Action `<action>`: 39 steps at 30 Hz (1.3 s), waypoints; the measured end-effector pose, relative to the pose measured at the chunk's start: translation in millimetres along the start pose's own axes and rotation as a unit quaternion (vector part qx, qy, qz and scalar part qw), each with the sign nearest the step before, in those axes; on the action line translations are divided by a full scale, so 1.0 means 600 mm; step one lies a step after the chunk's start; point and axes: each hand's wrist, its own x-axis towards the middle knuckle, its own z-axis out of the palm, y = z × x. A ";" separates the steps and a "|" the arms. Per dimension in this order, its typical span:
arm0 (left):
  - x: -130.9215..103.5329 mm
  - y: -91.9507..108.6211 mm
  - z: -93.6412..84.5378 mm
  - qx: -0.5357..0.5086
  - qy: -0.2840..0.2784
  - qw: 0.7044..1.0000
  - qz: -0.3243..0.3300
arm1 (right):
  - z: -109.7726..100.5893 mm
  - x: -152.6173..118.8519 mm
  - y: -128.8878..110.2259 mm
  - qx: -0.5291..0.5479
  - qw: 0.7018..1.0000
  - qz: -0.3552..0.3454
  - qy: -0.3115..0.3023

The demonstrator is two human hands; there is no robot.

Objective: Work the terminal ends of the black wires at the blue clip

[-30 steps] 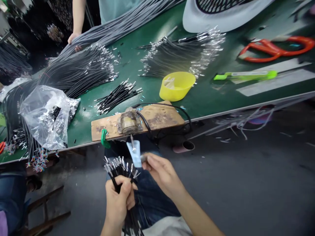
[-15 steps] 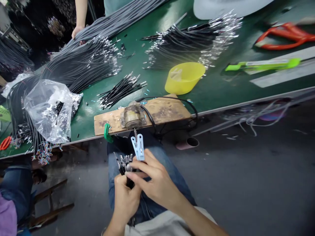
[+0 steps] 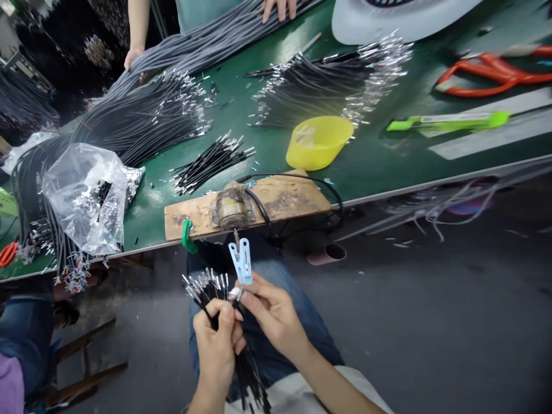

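Observation:
My left hand [image 3: 218, 339] is closed around a bundle of short black cables [image 3: 252, 379], whose silvery stripped ends [image 3: 209, 284] fan out above the fist. Beside its thumb, my right hand [image 3: 276, 313] pinches at a whitish cable end [image 3: 235, 294]; blur hides the detail. Just above the right fingertips, a light blue clothespin [image 3: 241, 261] hangs on the shaft of a small worn motor [image 3: 233, 208]. That motor is mounted on a wooden board [image 3: 288, 195] at the table edge, with a green clamp [image 3: 188, 236] at its left.
On the green table [image 3: 379, 167] lie a loose cable pile [image 3: 211, 164], a yellow cup [image 3: 319, 144], a plastic bag [image 3: 86, 195], a green cutter [image 3: 448, 121] and red-handled scissors [image 3: 483, 75]. Across it, another person's hand [image 3: 134, 57] rests at long grey cables [image 3: 194, 49].
My left hand's bundle has spread and tilted left, showing more silvery ends. My right fingers have drawn closer together around a whitish end. A co-worker's second hand has appeared on the grey cables.

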 end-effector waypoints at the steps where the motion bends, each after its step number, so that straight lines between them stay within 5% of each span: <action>1: 0.001 0.001 -0.001 -0.004 -0.005 1.000 -0.005 | -0.003 0.001 0.003 0.034 0.999 0.033 -0.015; 5: 0.003 0.008 -0.004 -0.011 -0.018 1.000 -0.023 | -0.016 0.008 -0.002 0.098 0.993 0.053 -0.028; 11: 0.000 0.010 0.006 -0.014 -0.028 0.999 -0.034 | -0.011 0.009 -0.015 0.045 0.998 0.048 0.014; 14: -0.004 0.008 0.014 -0.014 -0.009 1.000 -0.025 | -0.001 0.002 -0.010 -0.078 0.986 -0.085 0.118; 16: -0.004 0.009 0.017 -0.015 -0.005 0.999 -0.027 | 0.001 0.000 -0.006 -0.170 0.948 -0.213 0.166; 18: -0.003 0.013 0.016 -0.019 -0.002 0.999 -0.030 | -0.002 0.000 -0.003 -0.203 0.923 -0.290 0.153; 20: -0.002 0.019 0.015 -0.028 0.007 0.999 -0.028 | -0.007 0.001 -0.002 -0.180 0.930 -0.301 0.113; 23: 0.000 0.028 0.015 -0.031 0.028 0.999 -0.018 | -0.011 0.005 -0.005 -0.059 0.973 -0.214 0.061; 25: 0.001 0.032 0.017 -0.015 0.035 0.999 -0.003 | -0.013 0.009 -0.010 0.080 0.994 -0.072 0.006; 28: 0.004 0.036 0.017 0.036 0.043 0.995 0.077 | -0.020 0.021 -0.018 0.250 0.949 0.161 -0.108; 30: 0.003 0.041 0.016 0.104 0.059 0.979 0.163 | -0.029 0.036 -0.023 0.267 0.923 0.241 -0.137; 35: -0.011 0.059 0.007 0.212 0.091 0.937 0.263 | -0.042 0.081 -0.033 0.241 0.940 0.240 -0.026; 39: -0.014 0.070 0.005 0.222 0.099 0.925 0.292 | -0.021 0.104 -0.045 0.273 0.939 0.201 -0.047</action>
